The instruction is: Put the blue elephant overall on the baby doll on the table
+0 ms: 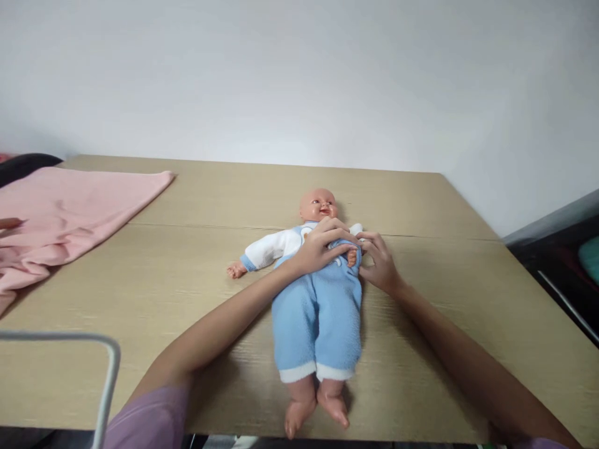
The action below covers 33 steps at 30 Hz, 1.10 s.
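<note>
A baby doll (316,312) lies on its back on the table, its head toward the wall and bare feet toward me. It wears a light blue and white fleece outfit (294,333). My left hand (325,246) reaches across the doll's chest, fingers closed on the sleeve of the arm on the right. That arm is bent, and the doll's small hand (351,257) shows below my fingers. Against the same side, my right hand (380,262) pinches the sleeve's fabric; the exact grip is partly hidden. The doll's other arm (266,251) stretches out to the left.
A pink cloth (70,218) lies over the table's left side, with a bit of another person's hand (9,222) on it. A white metal bar (110,374) rises at the near left. Dark furniture (556,262) stands past the right edge of the wooden table (444,274).
</note>
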Motion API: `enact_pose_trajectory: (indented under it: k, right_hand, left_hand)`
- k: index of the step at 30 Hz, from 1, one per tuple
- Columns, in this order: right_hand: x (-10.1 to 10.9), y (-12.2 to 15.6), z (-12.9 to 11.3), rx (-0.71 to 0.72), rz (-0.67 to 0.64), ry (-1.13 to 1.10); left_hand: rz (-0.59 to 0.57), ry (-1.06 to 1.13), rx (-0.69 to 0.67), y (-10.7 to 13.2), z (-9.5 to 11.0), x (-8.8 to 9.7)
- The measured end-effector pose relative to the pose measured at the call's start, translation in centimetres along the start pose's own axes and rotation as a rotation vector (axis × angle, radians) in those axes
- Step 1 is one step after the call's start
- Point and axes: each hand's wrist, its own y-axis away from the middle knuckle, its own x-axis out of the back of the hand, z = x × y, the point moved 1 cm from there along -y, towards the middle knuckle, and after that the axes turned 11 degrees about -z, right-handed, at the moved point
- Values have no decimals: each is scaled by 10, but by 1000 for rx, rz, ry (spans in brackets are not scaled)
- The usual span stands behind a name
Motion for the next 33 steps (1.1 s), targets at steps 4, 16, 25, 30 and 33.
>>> enact_pose_trajectory:
  k: [4, 16, 25, 30, 33]
  right_hand:
    - [4, 2, 4, 44, -48, -25]
    - [-4, 7, -7, -477, 86, -983]
    - [-9, 5, -7, -579, 162, -814]
    - [-11, 11, -12, -595, 285, -595]
    - [-17, 17, -17, -645, 364, -505]
  left_hand:
    - [34, 41, 27, -2, -3, -1]
    - [-66, 0, 259, -3, -2, -2]
    - [-183, -120, 267, -4, 1, -1]
    - [-156, -80, 258, -3, -1, -1]
    - [-145, -60, 248, -2, -1, -1]
